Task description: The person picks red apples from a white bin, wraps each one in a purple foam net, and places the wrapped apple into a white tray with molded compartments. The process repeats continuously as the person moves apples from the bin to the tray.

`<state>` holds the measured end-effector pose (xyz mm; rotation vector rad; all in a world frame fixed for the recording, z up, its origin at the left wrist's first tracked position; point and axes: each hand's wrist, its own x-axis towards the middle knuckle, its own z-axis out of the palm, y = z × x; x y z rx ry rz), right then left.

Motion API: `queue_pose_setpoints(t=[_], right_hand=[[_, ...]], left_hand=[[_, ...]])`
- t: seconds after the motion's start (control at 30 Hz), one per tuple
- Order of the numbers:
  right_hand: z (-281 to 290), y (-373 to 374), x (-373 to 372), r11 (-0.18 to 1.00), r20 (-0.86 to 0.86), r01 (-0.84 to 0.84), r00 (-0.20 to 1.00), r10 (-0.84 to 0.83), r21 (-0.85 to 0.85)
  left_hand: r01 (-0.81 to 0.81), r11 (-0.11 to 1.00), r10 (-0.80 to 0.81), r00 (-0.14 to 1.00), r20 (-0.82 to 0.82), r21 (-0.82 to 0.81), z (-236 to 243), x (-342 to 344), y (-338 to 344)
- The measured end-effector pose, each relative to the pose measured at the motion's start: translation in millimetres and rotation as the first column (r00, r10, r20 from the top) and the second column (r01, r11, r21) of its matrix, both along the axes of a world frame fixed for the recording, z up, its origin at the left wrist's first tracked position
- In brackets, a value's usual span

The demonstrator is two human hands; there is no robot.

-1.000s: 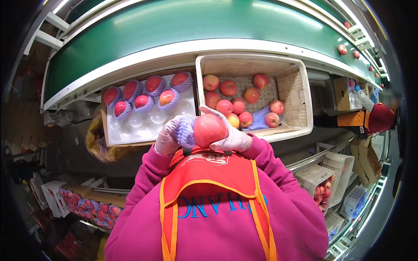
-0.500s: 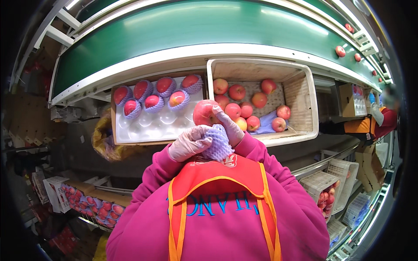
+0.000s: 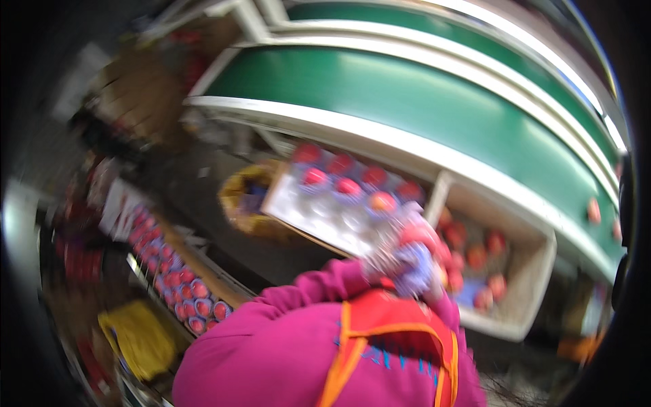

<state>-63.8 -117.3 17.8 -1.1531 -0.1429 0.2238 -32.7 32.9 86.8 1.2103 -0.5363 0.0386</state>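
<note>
The view is smeared by motion. In front of my chest, my gloved left hand (image 3: 381, 260) is closed on a purple foam net sleeve (image 3: 412, 268). A red apple (image 3: 422, 235) sits just above the sleeve, with my right hand (image 3: 434, 286) around it; most of its fingers are blurred or hidden. Beyond my hands lies a box with a white moulded tray (image 3: 319, 209). Several netted apples (image 3: 348, 188) fill its far side, and bare hollows show at the near side. To the right stands a pale crate (image 3: 540, 278) holding several loose apples (image 3: 477, 256).
A green conveyor belt (image 3: 407, 95) with a white rail runs along the far side. A yellow bag (image 3: 239, 197) stands left of the box. Behind on the left are a long row of packed apples (image 3: 183, 285) and a yellow cloth-like item (image 3: 139, 339).
My view has swung to the left and tilted, so the tray and crate appear farther right. Both hands stay together with the apple and the foam sleeve between them.
</note>
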Motion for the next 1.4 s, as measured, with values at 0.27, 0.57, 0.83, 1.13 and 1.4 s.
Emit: queue_pose_setpoints(t=[0.27, 0.57, 0.83, 1.13, 1.4], right_hand=[[23, 23, -14, 0.898, 0.35, 0.285, 0.923, -0.162, -0.336], [35, 32, 7, 0.967, -0.155, -0.217, 0.959, 0.237, 0.135], [40, 9, 17, 0.992, -0.056, 0.023, 0.998, -0.016, 0.128], [-10, -26, 32, 0.94, 0.171, 0.285, 0.952, -0.255, -0.187], [38, -19, 41, 0.849, 0.383, 0.309, 0.913, -0.139, -0.428]], left_hand=[[-0.329, 0.943, 0.307, 0.793, -0.526, 0.054, -39, -37, 4], [-0.481, 0.876, 0.443, 0.768, -0.462, 0.041, -43, -32, 8], [-0.358, 0.929, 0.273, 0.833, -0.481, -0.093, -65, -9, 0], [0.2, 0.951, -0.299, 0.783, -0.545, -0.234, -40, -18, -24], [0.204, 0.82, -0.542, 0.576, -0.612, -0.535, -54, -28, -15]])
